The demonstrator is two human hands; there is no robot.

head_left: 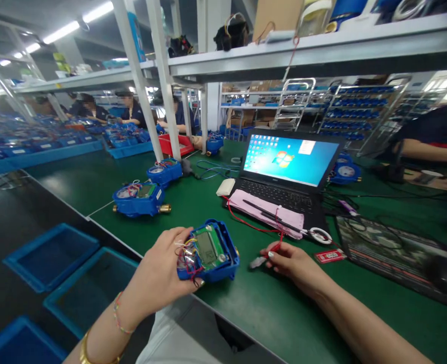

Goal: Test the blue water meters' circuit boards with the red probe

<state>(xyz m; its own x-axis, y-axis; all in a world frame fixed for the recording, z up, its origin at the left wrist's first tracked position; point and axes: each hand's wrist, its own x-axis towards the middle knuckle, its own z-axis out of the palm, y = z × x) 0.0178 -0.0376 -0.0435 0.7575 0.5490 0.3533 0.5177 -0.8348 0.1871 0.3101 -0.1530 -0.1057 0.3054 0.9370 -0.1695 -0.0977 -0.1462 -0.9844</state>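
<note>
1. Nearest the camera, the left hand (pixel 162 270) cups an open blue meter (pixel 210 251) just above the near edge of the green bench (pixel 268 308), tilted so its green circuit board (pixel 207 247) and small display face up.
2. Left fingers are curled narrow around the meter's left side, thumb over a bundle of thin coloured wires (pixel 185 254); the grip looks firm.
3. The right hand (pixel 295 263) rests on the bench just right of the meter, its fingers pinched nearly closed on a small grey probe-like tip (pixel 257 262) joined to a red lead (pixel 253 226). Whether the tip touches the bench I cannot tell.
4. That lead runs back toward a laptop (pixel 287 172) with its screen lit, a pink cloth (pixel 268 210) lying over its front edge.
5. Judged from this, the step in hand is bringing the lead to the exposed board; tip and meter are apart.
6. The next move would call for a steady meter and fine aim, since the loose wires crowd the board's left side.
7. Two more blue meters (pixel 140 198) sit farther left on the bench.
</note>
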